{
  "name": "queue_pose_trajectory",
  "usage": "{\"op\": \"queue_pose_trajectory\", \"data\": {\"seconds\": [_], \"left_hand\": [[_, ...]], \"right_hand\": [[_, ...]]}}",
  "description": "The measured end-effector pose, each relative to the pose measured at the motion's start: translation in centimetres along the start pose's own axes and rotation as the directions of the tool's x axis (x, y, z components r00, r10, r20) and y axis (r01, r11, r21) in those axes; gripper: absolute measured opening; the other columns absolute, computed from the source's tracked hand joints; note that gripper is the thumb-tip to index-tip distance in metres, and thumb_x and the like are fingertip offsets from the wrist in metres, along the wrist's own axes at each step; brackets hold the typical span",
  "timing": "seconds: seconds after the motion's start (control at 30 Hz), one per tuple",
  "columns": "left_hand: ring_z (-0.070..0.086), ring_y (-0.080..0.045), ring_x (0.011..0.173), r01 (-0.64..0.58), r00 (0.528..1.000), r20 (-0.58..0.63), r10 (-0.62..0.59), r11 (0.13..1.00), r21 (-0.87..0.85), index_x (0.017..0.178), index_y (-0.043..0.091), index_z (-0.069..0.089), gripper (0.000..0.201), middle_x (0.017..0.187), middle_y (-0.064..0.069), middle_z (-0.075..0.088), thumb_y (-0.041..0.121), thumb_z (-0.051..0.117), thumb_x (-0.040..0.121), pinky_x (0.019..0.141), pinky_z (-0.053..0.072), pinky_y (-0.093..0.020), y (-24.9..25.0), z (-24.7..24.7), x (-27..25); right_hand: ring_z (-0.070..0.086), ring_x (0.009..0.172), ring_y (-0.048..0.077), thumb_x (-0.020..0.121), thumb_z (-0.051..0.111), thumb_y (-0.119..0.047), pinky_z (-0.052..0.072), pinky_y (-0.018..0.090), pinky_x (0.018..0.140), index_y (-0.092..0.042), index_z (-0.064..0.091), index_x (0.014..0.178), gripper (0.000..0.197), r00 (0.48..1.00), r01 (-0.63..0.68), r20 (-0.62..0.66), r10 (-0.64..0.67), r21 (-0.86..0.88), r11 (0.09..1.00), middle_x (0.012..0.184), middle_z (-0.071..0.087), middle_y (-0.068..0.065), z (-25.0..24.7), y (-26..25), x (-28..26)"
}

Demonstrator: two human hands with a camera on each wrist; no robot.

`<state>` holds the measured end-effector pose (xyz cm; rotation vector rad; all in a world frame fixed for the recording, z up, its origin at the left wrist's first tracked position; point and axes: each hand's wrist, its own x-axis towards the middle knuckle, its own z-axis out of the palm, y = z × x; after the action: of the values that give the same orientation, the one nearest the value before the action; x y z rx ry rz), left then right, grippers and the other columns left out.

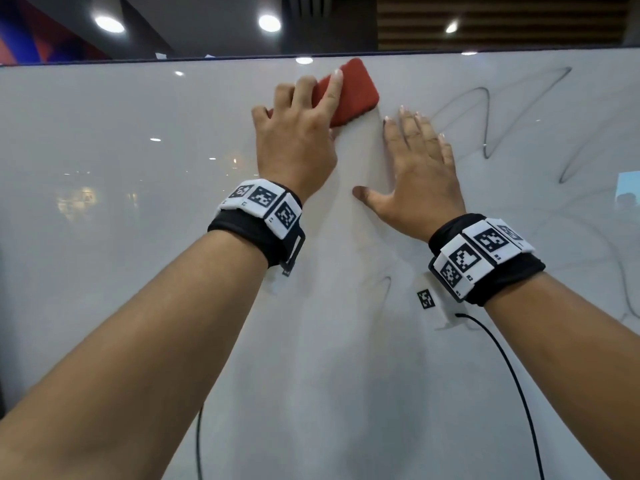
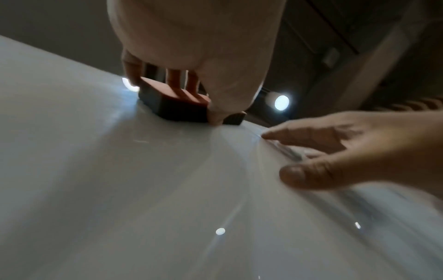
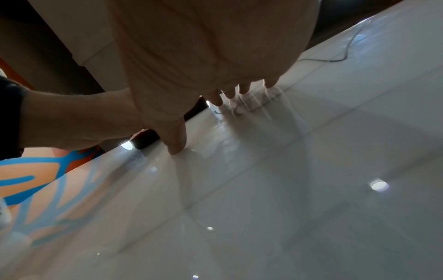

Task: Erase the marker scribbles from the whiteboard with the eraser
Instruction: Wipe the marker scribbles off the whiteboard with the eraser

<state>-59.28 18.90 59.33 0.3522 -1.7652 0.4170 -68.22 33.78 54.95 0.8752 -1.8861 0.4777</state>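
A red eraser (image 1: pixel 349 95) lies flat against the whiteboard (image 1: pixel 138 237) close to its top edge. My left hand (image 1: pixel 298 133) grips it, fingers over its back and thumb at its lower side; the left wrist view shows the eraser (image 2: pixel 177 106) under those fingers. My right hand (image 1: pixel 419 168) presses flat on the board just right of the eraser, fingers straight, thumb spread; it also shows as the right hand (image 2: pixel 335 151) and the right hand (image 3: pixel 215 66). Black zigzag scribbles (image 1: pixel 491 133) run right of it. Fainter scribble marks (image 1: pixel 384 285) sit below the hands.
More thin scribble lines (image 1: pixel 616 271) curve at the board's lower right. Black cables (image 1: pixel 509 368) hang from both wristbands in front of the board. Ceiling lights (image 1: pixel 269 23) and dark ceiling show above the board's top edge. A coloured wall pattern (image 3: pixel 36 180) reflects in the board.
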Motion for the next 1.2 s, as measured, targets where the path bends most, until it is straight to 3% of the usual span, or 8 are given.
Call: {"op": "queue_pose_trajectory", "data": {"seconds": [0.13, 0.3, 0.43, 0.63, 0.8, 0.93, 1.07, 1.2], "left_hand": [[0.039, -0.03, 0.126, 0.363, 0.931, 0.015, -0.364, 0.923, -0.126, 0.154, 0.029, 0.023, 0.068, 0.14, -0.005, 0.041, 0.034, 0.053, 0.093, 0.096, 0.036, -0.051, -0.7, -0.4, 1.1], [0.04, -0.029, 0.128, -0.075, 0.997, 0.023, 0.076, 0.996, -0.05, 0.152, 0.032, 0.03, 0.067, 0.143, -0.001, 0.043, 0.028, 0.057, 0.091, 0.095, 0.036, -0.05, 0.2, -0.1, -0.1], [0.039, -0.026, 0.127, 0.217, 0.976, 0.028, -0.215, 0.963, -0.162, 0.151, 0.035, 0.031, 0.066, 0.141, 0.002, 0.044, 0.029, 0.059, 0.09, 0.097, 0.036, -0.047, 0.0, -0.6, 0.5], [0.043, -0.024, 0.128, -0.184, 0.979, 0.038, 0.201, 0.946, -0.268, 0.147, 0.024, 0.043, 0.068, 0.138, 0.003, 0.053, 0.019, 0.069, 0.084, 0.105, 0.034, -0.043, -0.3, -0.3, -0.5], [0.037, -0.025, 0.136, -0.102, 0.985, 0.086, 0.152, 0.9, -0.424, 0.153, 0.011, 0.03, 0.091, 0.149, -0.006, 0.041, 0.024, 0.08, 0.078, 0.111, 0.037, -0.039, -1.6, -0.4, -0.6], [0.017, -0.027, 0.149, 0.117, 0.987, 0.138, -0.079, 0.95, -0.288, 0.157, 0.014, 0.008, 0.116, 0.162, -0.009, 0.017, 0.054, 0.077, 0.073, 0.121, 0.017, -0.047, -2.2, -0.2, -1.1], [0.0, -0.021, 0.152, 0.125, 0.975, 0.199, -0.098, 0.984, -0.128, 0.157, 0.02, 0.005, 0.102, 0.165, -0.003, 0.001, 0.068, 0.057, 0.084, 0.121, 0.006, -0.052, -2.9, 0.3, -1.9], [0.0, -0.022, 0.152, 0.098, 0.98, 0.181, -0.081, 0.991, -0.089, 0.157, 0.022, 0.008, 0.087, 0.165, -0.003, 0.0, 0.067, 0.044, 0.092, 0.12, 0.008, -0.055, -3.1, 0.9, -2.5]], "right_hand": [[-0.005, 0.152, 0.018, 0.087, 0.055, -0.064, 0.001, 0.043, 0.122, -0.018, 0.004, 0.158, 0.099, 1.0, 0.014, 0.015, -0.014, -0.003, 1.0, 0.166, -0.002, 0.001, -0.1, 0.3, -0.2], [-0.002, 0.152, 0.017, 0.085, 0.061, -0.06, 0.002, 0.042, 0.122, -0.017, 0.008, 0.157, 0.1, 1.0, 0.003, -0.009, -0.002, 0.064, 0.998, 0.166, 0.003, 0.001, -0.1, 0.2, -0.2], [0.001, 0.152, 0.017, 0.084, 0.067, -0.055, 0.003, 0.04, 0.122, -0.016, 0.005, 0.157, 0.103, 1.0, -0.01, 0.013, 0.009, 0.096, 0.995, 0.165, 0.005, 0.001, -0.5, 0.2, -0.2], [0.018, 0.149, 0.023, 0.081, 0.075, -0.034, 0.019, 0.042, 0.121, -0.013, 0.025, 0.152, 0.089, 0.979, 0.056, -0.206, 0.003, 0.279, 0.959, 0.161, 0.021, 0.007, -1.4, 0.0, -0.1], [0.026, 0.146, 0.023, 0.082, 0.072, -0.02, 0.02, 0.044, 0.121, -0.013, 0.051, 0.124, 0.047, 0.963, 0.222, -0.199, -0.184, 0.189, 0.956, 0.152, 0.04, 0.005, -1.1, -1.1, 1.2], [0.05, 0.113, 0.028, 0.079, 0.07, -0.015, 0.039, 0.039, 0.102, -0.016, 0.055, 0.12, 0.044, 0.95, 0.241, -0.244, -0.197, 0.169, 0.956, 0.122, 0.058, 0.005, -1.4, -0.4, 2.6], [0.048, 0.113, 0.031, 0.083, 0.07, -0.025, 0.042, 0.039, 0.098, -0.021, 0.052, 0.134, 0.054, 0.932, 0.005, -0.353, 0.08, 0.235, 0.972, 0.128, 0.054, 0.008, -2.1, 1.5, 3.6], [0.049, 0.111, 0.032, 0.081, 0.071, -0.025, 0.044, 0.041, 0.095, -0.017, 0.058, 0.129, 0.05, 0.942, 0.16, -0.317, -0.111, 0.135, 0.978, 0.126, 0.056, 0.01, -0.2, 1.1, 1.1]]}}
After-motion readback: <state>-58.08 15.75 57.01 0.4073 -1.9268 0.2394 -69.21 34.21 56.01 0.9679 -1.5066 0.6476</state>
